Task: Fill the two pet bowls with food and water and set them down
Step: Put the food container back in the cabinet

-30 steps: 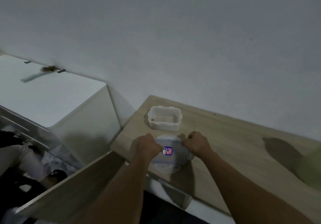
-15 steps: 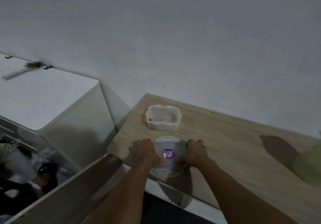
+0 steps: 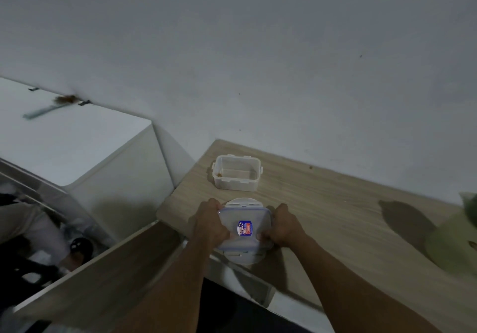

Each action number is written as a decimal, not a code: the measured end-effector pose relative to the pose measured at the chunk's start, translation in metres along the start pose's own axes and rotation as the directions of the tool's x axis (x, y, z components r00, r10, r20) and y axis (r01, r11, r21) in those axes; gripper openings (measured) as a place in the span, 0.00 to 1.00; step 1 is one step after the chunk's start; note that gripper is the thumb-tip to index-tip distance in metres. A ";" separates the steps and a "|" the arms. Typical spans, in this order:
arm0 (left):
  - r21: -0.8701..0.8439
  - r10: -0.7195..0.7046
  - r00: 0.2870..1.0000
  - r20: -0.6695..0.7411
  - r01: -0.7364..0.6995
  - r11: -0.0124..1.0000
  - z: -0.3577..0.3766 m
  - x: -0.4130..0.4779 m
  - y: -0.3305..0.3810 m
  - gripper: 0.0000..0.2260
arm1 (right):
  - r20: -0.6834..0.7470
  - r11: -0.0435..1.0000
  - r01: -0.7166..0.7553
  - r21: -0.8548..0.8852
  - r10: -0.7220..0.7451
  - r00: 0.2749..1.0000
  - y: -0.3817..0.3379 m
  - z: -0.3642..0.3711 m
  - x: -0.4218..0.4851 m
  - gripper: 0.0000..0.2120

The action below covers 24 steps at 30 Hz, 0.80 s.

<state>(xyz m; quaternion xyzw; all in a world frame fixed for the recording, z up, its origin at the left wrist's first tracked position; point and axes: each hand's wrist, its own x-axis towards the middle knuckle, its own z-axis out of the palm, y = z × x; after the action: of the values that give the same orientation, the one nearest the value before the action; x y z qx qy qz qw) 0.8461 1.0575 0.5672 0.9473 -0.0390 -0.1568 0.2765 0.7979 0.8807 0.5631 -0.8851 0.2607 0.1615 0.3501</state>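
Two hands: left hand (image 3: 210,225), right hand (image 3: 284,225). Two containers: open container (image 3: 236,184), lidded container (image 3: 245,215). One table (image 3: 335,216).

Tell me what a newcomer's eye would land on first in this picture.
First, the two hands at the near edge of the wooden counter: the left hand and the right hand grip opposite sides of a clear box with a blue sticker on top, with something round and white showing beneath it. Just behind stands an open clear tub, nearly empty, with a few brown bits in one corner.
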 end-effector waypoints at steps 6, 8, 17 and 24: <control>-0.185 -0.094 0.990 -0.110 0.072 0.980 -0.031 -0.001 0.015 0.21 | -0.139 0.981 0.053 0.185 -0.027 0.990 -0.015 -0.024 0.000 0.31; -0.279 -0.133 0.979 -0.155 0.086 0.956 -0.044 0.009 0.023 0.18 | -0.193 0.963 0.074 0.259 -0.023 0.981 -0.024 -0.034 0.007 0.29; -0.485 -0.179 0.960 -0.217 0.053 0.873 -0.080 0.084 0.041 0.17 | -0.271 0.821 0.099 0.562 0.070 0.960 -0.064 -0.056 0.067 0.22; -0.500 -0.196 0.971 -0.141 0.101 0.860 -0.079 0.138 0.026 0.18 | -0.305 0.812 0.069 0.580 0.138 0.942 -0.076 -0.043 0.110 0.16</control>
<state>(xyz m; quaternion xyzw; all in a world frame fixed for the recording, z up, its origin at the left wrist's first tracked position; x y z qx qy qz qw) 1.0021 1.0539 0.6059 0.8570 0.1014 -0.0931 0.4965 0.9352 0.8594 0.5824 -0.7442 0.3691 -0.0717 0.5520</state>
